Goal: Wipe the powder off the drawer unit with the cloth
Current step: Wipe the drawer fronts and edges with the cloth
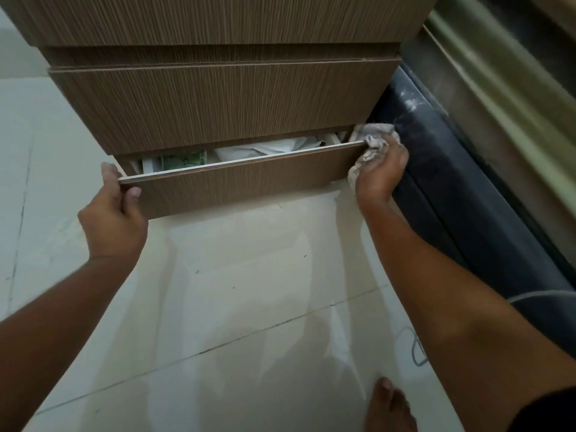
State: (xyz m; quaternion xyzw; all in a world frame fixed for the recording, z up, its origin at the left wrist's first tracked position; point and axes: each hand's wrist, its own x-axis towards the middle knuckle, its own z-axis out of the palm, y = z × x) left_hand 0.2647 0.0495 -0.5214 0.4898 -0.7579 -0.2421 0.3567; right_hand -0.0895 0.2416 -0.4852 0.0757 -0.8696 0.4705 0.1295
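While a bare foot (391, 406) stands nearest on the pale tiled floor (249, 291), both hands reach the brown wood-grain drawer unit (224, 98). Left hand (113, 210): grip closed on the left end of the part-open bottom drawer front (237, 179). Right hand (381, 169): grip clenched round a crumpled grey cloth (371, 138), pressed on the front's right top corner. Drawer contents: white sheets, a green-printed paper; writing unreadable.

Head-worn wide-angle view, steeply downward, close above drawer unit (224, 101) and floor (249, 291).
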